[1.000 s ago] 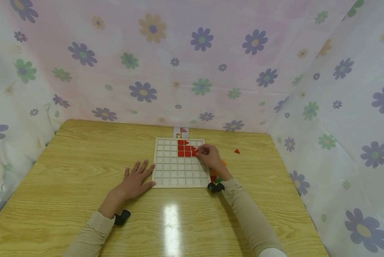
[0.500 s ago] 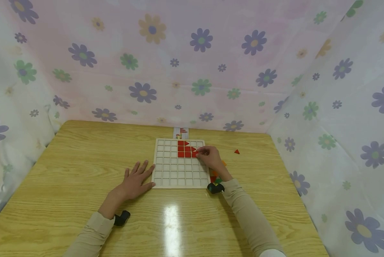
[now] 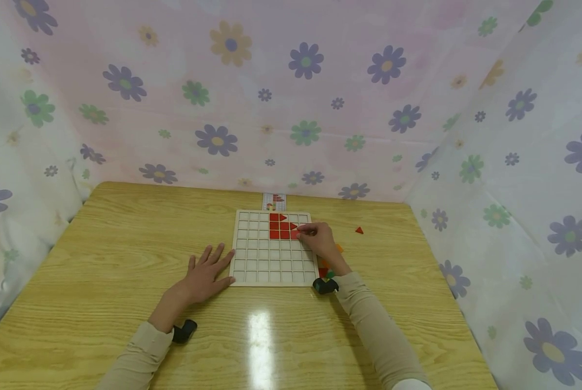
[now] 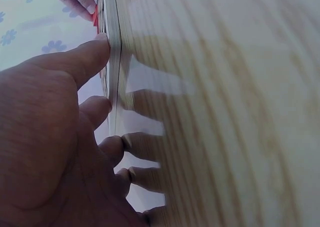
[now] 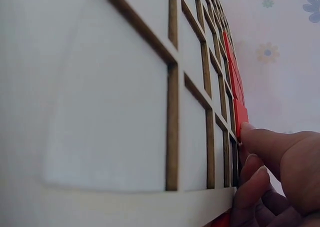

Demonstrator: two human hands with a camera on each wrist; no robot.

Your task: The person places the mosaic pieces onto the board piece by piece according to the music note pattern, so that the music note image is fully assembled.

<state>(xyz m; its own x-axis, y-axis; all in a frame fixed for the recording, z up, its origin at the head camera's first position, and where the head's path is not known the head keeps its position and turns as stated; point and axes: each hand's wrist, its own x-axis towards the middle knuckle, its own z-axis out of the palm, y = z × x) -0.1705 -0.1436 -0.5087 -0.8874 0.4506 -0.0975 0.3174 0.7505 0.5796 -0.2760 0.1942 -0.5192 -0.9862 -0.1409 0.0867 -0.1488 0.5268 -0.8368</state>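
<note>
A wooden grid board [image 3: 274,264] lies on the table, with red pieces [image 3: 279,226] set in rows in its upper cells. My right hand [image 3: 320,239] reaches over the board's right side and pinches a red square tile [image 5: 240,114] between thumb and fingertips. That tile is at the right end of the lowest red row, and fingers partly cover it. My left hand [image 3: 202,279] lies with fingers spread at the board's left edge, thumb and forefinger against the rim [image 4: 115,47]. It holds nothing.
A small printed card [image 3: 274,201] lies behind the board. One red triangle [image 3: 359,231] is out to the right. Several orange, red and green pieces [image 3: 331,274] sit beside the board, partly under the right forearm. Flowered cloth [image 3: 217,140] walls off the table's back and sides.
Both hands stay almost where they were. The red square tile at my right fingertips now looks paler, its face catching more light.
</note>
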